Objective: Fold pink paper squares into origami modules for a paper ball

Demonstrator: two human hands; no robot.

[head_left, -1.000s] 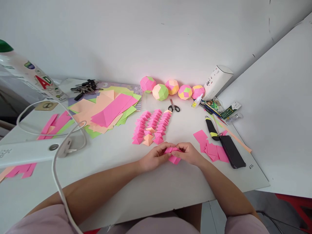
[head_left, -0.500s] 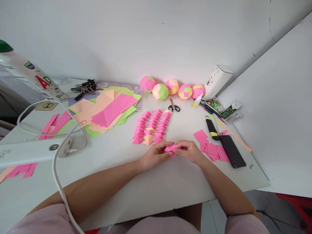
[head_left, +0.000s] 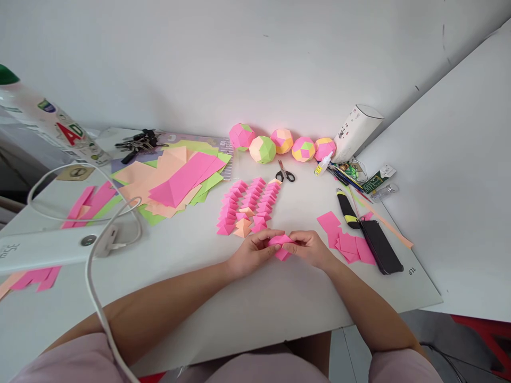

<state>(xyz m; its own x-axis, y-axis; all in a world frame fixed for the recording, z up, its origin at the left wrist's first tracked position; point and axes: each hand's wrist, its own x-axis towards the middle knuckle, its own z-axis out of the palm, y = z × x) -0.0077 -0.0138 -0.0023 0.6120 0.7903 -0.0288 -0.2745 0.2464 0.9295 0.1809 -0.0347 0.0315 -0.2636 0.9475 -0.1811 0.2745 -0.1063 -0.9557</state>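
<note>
Both hands meet over the white table (head_left: 247, 314), pinching one small folded pink paper piece (head_left: 281, 246). My left hand (head_left: 253, 253) grips its left side with curled fingers. My right hand (head_left: 310, 248) grips its right side the same way. Just beyond the hands lie rows of folded pink and peach paper units (head_left: 248, 205). Loose pink paper squares (head_left: 345, 239) lie to the right of my right hand.
Several paper balls (head_left: 281, 142) line the wall, with scissors (head_left: 285, 173) in front. A stack of coloured sheets (head_left: 175, 178), keys (head_left: 139, 142) and a bottle (head_left: 48, 125) sit left. A phone (head_left: 380, 246), pens (head_left: 346, 180) and a white box (head_left: 355, 133) sit right. A white cable (head_left: 93, 276) crosses the left foreground.
The hands have turned and pressed the pink piece between them, and it looks smaller and more tightly folded than a second ago. Both hands shifted slightly away from me.
</note>
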